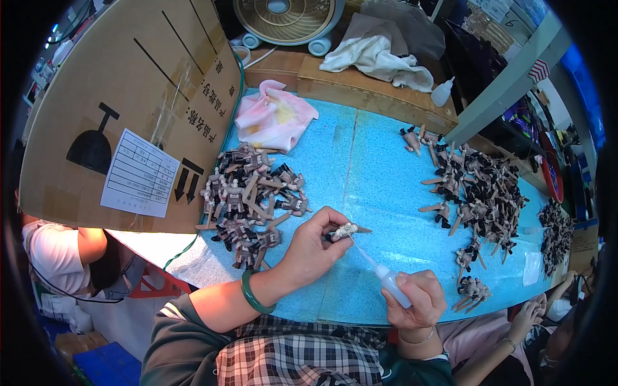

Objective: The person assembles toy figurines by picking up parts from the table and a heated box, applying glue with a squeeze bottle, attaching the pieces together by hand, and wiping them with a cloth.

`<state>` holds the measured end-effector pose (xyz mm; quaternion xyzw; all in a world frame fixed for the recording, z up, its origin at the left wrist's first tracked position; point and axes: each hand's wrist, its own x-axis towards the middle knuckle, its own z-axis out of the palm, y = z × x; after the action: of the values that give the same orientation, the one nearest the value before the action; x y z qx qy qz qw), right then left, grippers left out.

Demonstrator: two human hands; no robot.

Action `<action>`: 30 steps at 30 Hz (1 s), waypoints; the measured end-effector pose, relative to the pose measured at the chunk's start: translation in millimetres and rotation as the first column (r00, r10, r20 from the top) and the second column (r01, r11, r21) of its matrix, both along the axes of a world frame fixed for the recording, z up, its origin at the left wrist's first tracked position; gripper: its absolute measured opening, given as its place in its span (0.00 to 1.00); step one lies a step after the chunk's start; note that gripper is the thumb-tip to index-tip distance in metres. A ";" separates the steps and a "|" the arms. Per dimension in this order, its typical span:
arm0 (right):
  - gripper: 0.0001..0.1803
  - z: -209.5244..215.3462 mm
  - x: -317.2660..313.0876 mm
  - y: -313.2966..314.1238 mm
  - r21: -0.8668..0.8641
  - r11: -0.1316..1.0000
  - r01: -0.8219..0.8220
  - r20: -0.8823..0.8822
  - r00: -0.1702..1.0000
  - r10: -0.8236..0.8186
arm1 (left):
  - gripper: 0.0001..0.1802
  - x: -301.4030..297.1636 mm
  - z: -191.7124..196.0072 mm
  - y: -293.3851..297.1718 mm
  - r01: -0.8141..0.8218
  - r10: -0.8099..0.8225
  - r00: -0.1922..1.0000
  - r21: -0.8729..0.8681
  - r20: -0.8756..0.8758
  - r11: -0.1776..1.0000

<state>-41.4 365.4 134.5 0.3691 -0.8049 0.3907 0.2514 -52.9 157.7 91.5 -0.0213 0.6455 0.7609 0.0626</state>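
My left hand [313,248] pinches a small grey-and-black toy figure [346,231] above the blue mat [380,193]. A green bangle circles that wrist. My right hand [417,299] grips a small white squeeze bottle [391,283], and its long thin nozzle reaches up to the figure. A pile of similar figures [248,199] lies to the left of my left hand. A second, wider pile of figures [479,193] is spread on the mat to the right.
A large cardboard box [129,109] stands at the left. A pink cloth [273,116], a white cloth [380,58], a fan [286,19] and another small bottle [441,93] lie at the back. Another person's hands [534,312] show at the lower right, and a person in white [61,254] sits at the left.
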 end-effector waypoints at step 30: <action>0.17 -1.6 -1.0 -2.4 0.011 1.000 -0.006 0.018 1.000 0.005 | 0.14 -0.1 -1.8 -0.2 0.009 -0.009 1.000 0.145 -0.003 0.989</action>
<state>-42.5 363.0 132.9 0.3692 -0.8082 0.3903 0.2411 -53.0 157.5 89.7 -0.0129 0.5885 0.8056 0.0668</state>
